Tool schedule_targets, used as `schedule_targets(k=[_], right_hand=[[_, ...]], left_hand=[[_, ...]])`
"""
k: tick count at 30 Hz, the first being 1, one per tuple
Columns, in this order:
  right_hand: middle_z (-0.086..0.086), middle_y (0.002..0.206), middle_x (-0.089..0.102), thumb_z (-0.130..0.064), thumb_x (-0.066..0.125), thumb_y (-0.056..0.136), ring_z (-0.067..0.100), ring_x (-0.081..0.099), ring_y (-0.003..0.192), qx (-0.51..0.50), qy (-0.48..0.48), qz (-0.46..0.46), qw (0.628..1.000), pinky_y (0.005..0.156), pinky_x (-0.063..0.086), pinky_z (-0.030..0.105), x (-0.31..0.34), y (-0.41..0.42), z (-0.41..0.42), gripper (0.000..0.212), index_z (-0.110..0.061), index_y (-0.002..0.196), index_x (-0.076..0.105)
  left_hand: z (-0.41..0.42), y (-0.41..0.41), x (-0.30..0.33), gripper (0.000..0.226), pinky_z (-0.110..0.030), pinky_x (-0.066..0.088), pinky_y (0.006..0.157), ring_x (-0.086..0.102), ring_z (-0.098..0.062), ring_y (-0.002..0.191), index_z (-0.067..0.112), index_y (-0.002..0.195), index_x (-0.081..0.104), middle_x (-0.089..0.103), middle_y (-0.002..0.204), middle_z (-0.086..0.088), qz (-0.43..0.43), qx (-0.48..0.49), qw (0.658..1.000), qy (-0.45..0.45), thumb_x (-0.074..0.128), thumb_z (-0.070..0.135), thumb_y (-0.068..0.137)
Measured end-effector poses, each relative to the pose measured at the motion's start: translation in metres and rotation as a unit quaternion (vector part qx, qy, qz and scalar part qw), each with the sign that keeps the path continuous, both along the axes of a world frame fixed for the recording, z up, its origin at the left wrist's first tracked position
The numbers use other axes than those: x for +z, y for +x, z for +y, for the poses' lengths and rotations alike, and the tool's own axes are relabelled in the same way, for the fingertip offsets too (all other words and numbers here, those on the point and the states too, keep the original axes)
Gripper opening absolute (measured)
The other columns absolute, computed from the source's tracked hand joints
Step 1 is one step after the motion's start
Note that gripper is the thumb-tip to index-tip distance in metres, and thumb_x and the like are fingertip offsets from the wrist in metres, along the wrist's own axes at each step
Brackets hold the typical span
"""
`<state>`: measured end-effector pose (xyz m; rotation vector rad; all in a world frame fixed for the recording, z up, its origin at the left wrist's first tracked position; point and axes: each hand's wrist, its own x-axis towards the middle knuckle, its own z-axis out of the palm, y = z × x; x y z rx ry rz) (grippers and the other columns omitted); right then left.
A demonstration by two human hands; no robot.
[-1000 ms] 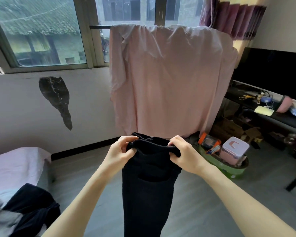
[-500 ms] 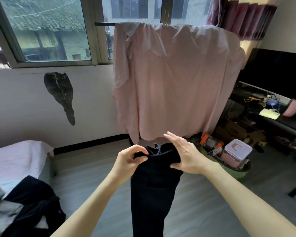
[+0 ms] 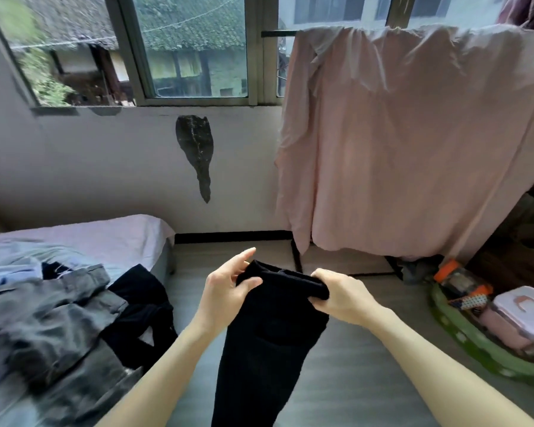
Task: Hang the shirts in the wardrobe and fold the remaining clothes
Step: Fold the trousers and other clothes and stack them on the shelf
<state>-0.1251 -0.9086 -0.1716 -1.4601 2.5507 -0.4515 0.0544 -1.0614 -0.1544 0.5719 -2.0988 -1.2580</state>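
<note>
A pair of black trousers (image 3: 265,343) hangs down in front of me, held up by its waistband. My left hand (image 3: 225,288) pinches the left end of the waistband between thumb and fingers. My right hand (image 3: 339,295) grips the right end in a closed fist. On the bed (image 3: 111,235) to my left lie grey trousers (image 3: 47,322), a black garment (image 3: 142,306) and a light blue shirt (image 3: 10,266).
A pink sheet (image 3: 413,140) hangs over a rack by the window. A green basket (image 3: 463,337) with a lidded box and jars stands on the floor at the right. Grey floor lies below my arms.
The view has swung left, bringing the bed and its clothes into sight. My right hand has gone from flat on the waistband to gripping its right end.
</note>
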Motion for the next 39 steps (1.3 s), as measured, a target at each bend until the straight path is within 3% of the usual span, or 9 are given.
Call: schedule_targets(k=[3,6,9,13,19,22,28,34,39], right_hand=[[-0.013,0.108,0.060,-0.032,0.058,0.088,0.017,0.059,0.098,-0.010,-0.108,0.062,0.992,0.080,0.038,0.031,-0.006,0.015,-0.033,0.027,-0.025,0.114,0.055],[-0.007,0.113,0.059,-0.021,0.059,0.087,0.018,0.054,0.104,0.068,-0.171,0.098,0.978,0.094,0.029,0.033,0.000,0.044,-0.070,0.027,-0.019,0.113,0.059],[0.002,0.107,0.060,-0.009,0.067,0.077,0.028,0.054,0.100,0.073,-0.247,0.108,0.960,0.085,0.034,0.042,0.010,0.075,-0.097,0.028,-0.014,0.105,0.064],[0.010,0.112,0.056,0.005,0.064,0.064,0.035,0.048,0.105,0.134,-0.311,0.059,0.939,0.079,0.037,0.041,0.042,0.145,-0.150,0.045,-0.011,0.107,0.063],[0.013,0.118,0.051,0.010,0.052,0.070,0.035,0.041,0.110,0.240,-0.379,-0.008,0.893,0.085,0.036,0.039,0.087,0.257,-0.229,0.047,-0.008,0.112,0.061],[0.014,0.116,0.052,0.010,0.052,0.072,0.037,0.042,0.109,0.280,-0.405,-0.010,0.870,0.082,0.039,0.040,0.103,0.313,-0.266,0.045,-0.008,0.111,0.061],[0.011,0.118,0.050,0.005,0.052,0.074,0.033,0.041,0.110,0.383,-0.375,0.005,0.844,0.083,0.041,0.041,0.103,0.449,-0.360,0.040,-0.010,0.111,0.059],[0.008,0.119,0.044,-0.006,0.050,0.081,0.030,0.038,0.111,0.476,-0.249,0.052,0.842,0.082,0.039,0.036,0.039,0.598,-0.480,0.037,-0.016,0.117,0.051],[0.007,0.122,0.040,-0.004,0.049,0.083,0.028,0.034,0.117,0.497,-0.150,0.043,0.853,0.065,0.040,0.032,-0.031,0.694,-0.568,0.039,-0.016,0.121,0.047]], left_hand=[[0.001,0.025,0.000,0.053,0.002,0.034,0.082,0.052,0.016,0.091,0.014,0.128,0.055,0.057,0.098,0.023,-0.009,0.074,0.997,-0.006,0.071,0.004,0.079],[-0.001,0.064,0.009,0.040,-0.002,0.039,0.081,0.059,0.007,0.089,0.022,0.114,0.063,0.063,0.097,0.018,0.005,0.148,0.989,-0.006,0.071,0.007,0.079],[-0.005,0.093,0.023,0.039,-0.010,0.045,0.084,0.062,-0.002,0.092,0.036,0.099,0.060,0.066,0.097,0.013,0.025,0.185,0.982,-0.015,0.070,0.005,0.079],[-0.010,0.157,0.051,0.035,-0.010,0.047,0.076,0.061,0.003,0.081,0.034,0.095,0.058,0.065,0.090,0.011,0.080,0.289,0.952,-0.052,0.067,0.003,0.082],[-0.032,0.255,0.091,0.029,-0.006,0.043,0.073,0.059,0.008,0.082,0.029,0.094,0.058,0.062,0.091,0.013,0.130,0.412,0.896,-0.102,0.065,0.003,0.083],[-0.052,0.305,0.103,0.027,-0.011,0.047,0.077,0.059,0.007,0.084,0.029,0.094,0.058,0.063,0.091,0.014,0.139,0.455,0.873,-0.110,0.065,0.005,0.084],[-0.119,0.437,0.093,0.024,-0.014,0.045,0.081,0.056,-0.002,0.093,0.030,0.094,0.058,0.062,0.096,0.011,0.117,0.552,0.819,-0.100,0.065,0.008,0.085],[-0.222,0.587,0.030,0.019,-0.002,0.040,0.074,0.056,-0.003,0.088,0.017,0.098,0.059,0.061,0.093,0.009,0.048,0.619,0.783,-0.036,0.067,0.007,0.084],[-0.309,0.682,-0.048,0.019,-0.003,0.039,0.070,0.058,-0.014,0.090,0.014,0.098,0.061,0.062,0.094,0.002,-0.005,0.656,0.754,0.012,0.068,0.009,0.082]])
